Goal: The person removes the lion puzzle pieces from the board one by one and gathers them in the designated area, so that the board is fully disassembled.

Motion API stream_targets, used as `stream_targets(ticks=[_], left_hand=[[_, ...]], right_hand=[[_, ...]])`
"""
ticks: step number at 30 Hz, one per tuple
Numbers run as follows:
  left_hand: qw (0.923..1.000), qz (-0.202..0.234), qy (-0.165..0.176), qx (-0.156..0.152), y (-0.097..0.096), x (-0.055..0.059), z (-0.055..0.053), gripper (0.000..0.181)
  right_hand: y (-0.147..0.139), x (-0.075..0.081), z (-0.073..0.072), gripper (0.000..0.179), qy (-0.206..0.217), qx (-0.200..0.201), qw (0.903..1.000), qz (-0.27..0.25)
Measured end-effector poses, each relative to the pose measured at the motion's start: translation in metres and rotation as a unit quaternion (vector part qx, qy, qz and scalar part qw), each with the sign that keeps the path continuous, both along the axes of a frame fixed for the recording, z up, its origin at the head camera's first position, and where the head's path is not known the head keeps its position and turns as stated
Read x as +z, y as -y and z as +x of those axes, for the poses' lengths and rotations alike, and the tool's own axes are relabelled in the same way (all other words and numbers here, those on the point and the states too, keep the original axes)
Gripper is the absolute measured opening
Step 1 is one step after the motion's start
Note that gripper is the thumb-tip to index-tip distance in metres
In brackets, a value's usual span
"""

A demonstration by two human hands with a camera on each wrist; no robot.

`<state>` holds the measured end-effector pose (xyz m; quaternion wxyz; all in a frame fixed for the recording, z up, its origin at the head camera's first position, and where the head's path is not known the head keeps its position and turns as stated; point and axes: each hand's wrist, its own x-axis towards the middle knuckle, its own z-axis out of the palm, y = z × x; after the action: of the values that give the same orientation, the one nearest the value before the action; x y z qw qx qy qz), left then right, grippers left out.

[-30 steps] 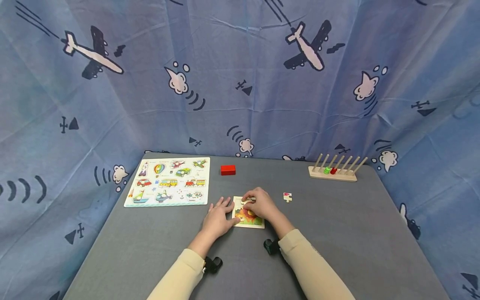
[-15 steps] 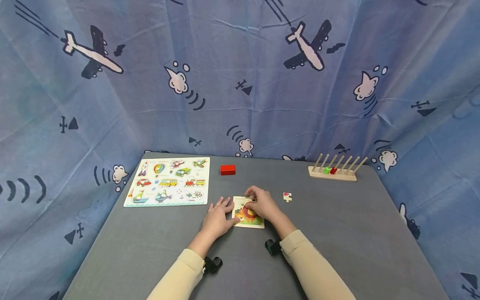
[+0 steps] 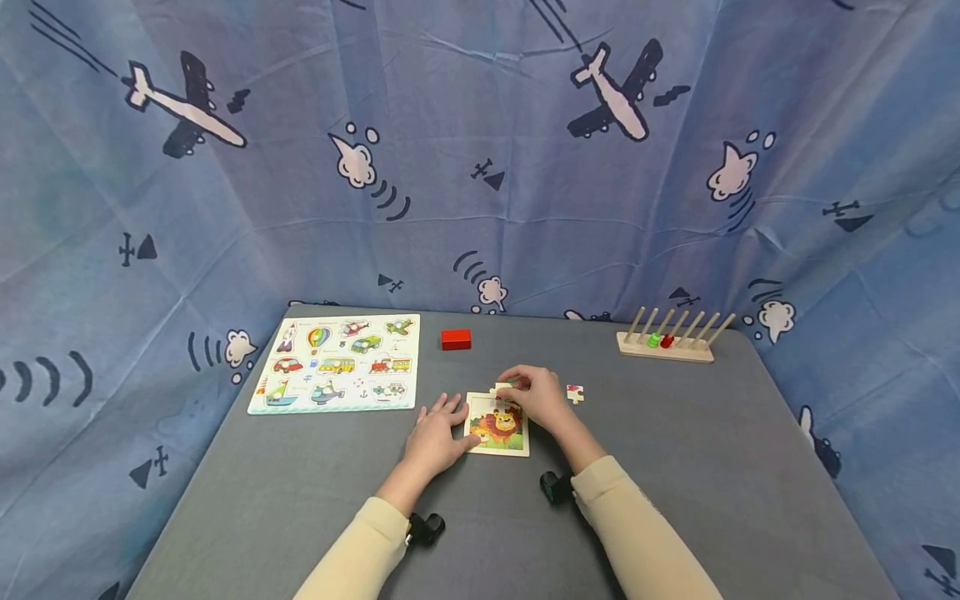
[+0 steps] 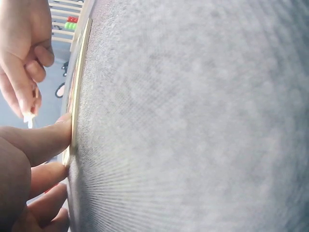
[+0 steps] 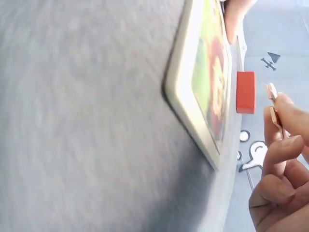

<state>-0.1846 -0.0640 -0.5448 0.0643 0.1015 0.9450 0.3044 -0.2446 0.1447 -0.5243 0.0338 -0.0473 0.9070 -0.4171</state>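
In the head view, a small square lion jigsaw puzzle (image 3: pixel 501 427) in a pale wooden frame lies flat on the table. My left hand (image 3: pixel 433 437) rests at its left side, fingers spread and thumb on its lower left edge. Over the puzzle's far edge, my right hand (image 3: pixel 540 396) pinches a puzzle piece (image 5: pixel 276 118) between thumb and fingertips, lifted off the board. The pinching fingers partly cover the piece. Another puzzle piece (image 3: pixel 575 393), with pink on it, lies loose on the table just right of the right hand.
A large vehicle picture board (image 3: pixel 337 364) lies at the left. Behind the puzzle sits a red block (image 3: pixel 456 340). At the back right stands a wooden peg rack (image 3: pixel 667 353) with green and red beads. A blue patterned curtain (image 3: pixel 480 150) hangs behind the grey table (image 3: pixel 480 542).
My right hand has lifted the puzzle piece and drawn it back and right, away from the board, uncovering the lion picture. The left hand has stayed in place.
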Motion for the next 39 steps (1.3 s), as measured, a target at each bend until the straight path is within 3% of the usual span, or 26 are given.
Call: stream_targets(ticks=[17,39], left_hand=[[0.9999,0.003,0.000,-0.011,-0.002,0.000,-0.002,0.066],[1.0000,0.007,-0.001,-0.001,0.000,-0.003,0.001,0.066]], right_hand=[[-0.056,0.022,0.004,0.018,-0.036,-0.025,0.9988,-0.020],[-0.135,0.007,0.003,0.021,-0.033,-0.050,0.9980,0.018]])
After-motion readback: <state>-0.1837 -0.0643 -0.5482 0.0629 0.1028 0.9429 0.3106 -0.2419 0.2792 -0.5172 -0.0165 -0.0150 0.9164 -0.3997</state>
